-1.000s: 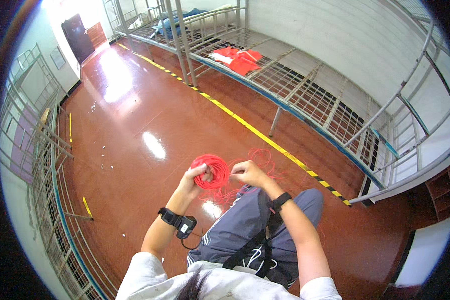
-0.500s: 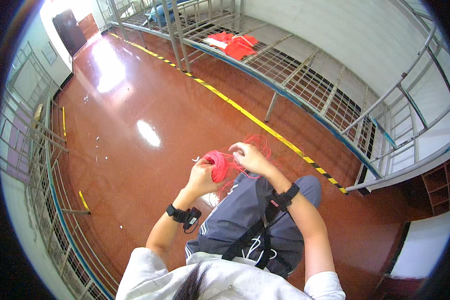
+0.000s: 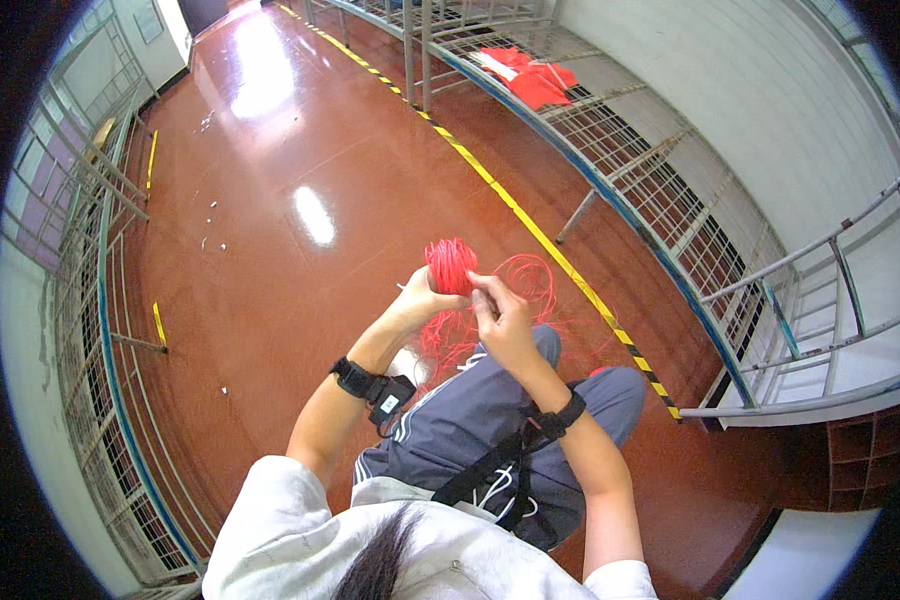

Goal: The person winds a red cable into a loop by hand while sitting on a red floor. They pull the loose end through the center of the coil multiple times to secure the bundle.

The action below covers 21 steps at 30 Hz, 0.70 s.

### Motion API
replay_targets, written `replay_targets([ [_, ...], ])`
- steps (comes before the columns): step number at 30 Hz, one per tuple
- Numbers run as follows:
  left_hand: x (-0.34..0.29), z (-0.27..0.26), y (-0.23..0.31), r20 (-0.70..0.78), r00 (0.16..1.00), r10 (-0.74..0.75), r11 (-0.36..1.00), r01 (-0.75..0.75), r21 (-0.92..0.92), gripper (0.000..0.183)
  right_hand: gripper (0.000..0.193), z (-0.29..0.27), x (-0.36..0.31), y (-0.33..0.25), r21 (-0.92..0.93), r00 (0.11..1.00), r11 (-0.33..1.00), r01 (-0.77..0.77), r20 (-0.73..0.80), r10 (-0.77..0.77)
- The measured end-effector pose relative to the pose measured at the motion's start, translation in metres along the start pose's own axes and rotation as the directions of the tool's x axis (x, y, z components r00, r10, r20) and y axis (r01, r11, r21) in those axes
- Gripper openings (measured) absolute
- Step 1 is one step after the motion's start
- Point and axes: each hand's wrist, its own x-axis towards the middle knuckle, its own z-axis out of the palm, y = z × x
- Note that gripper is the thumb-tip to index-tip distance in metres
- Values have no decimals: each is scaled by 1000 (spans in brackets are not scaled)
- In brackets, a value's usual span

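A wound ball of red string (image 3: 452, 264) sits in my left hand (image 3: 419, 300), whose fingers wrap its left and lower side. My right hand (image 3: 501, 316) is at the ball's right lower edge, thumb and forefinger pinched together, apparently on a strand of the string. Loose red loops (image 3: 530, 285) spread to the right of the ball. A tangled heap of the same string (image 3: 444, 342) hangs or lies below my hands, beside my knee; part of it is hidden behind the hands and leg.
Metal bunk beds line both sides, the right bed frame (image 3: 610, 200) bearing red cloth (image 3: 535, 80). Yellow-and-black tape (image 3: 510, 205) runs along the brown floor (image 3: 270, 300). Small white scraps (image 3: 210, 220) lie at left. A shelf unit (image 3: 870, 455) stands at right.
The ball has turned and risen slightly in my left hand. My right hand has come down from above the loose strands to the ball's edge. The view has shifted.
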Motion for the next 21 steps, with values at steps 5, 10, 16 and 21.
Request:
replay_targets([
  [5,0,-8,-12,107,983,-152,828,186,-530,24,21,-4,-7,1,-118,984,981,156,106,-144],
  [10,7,-9,-26,-77,978,-193,816,117,-566,17,15,5,-29,11,-192,982,973,127,162,-96],
  [16,1,-3,-10,-31,987,-156,856,120,-503,14,5,-31,-25,39,-86,958,996,25,287,1],
  [21,-11,-2,-7,78,996,-46,886,77,-457,16,10,-35,-23,51,-80,856,996,31,517,15],
])
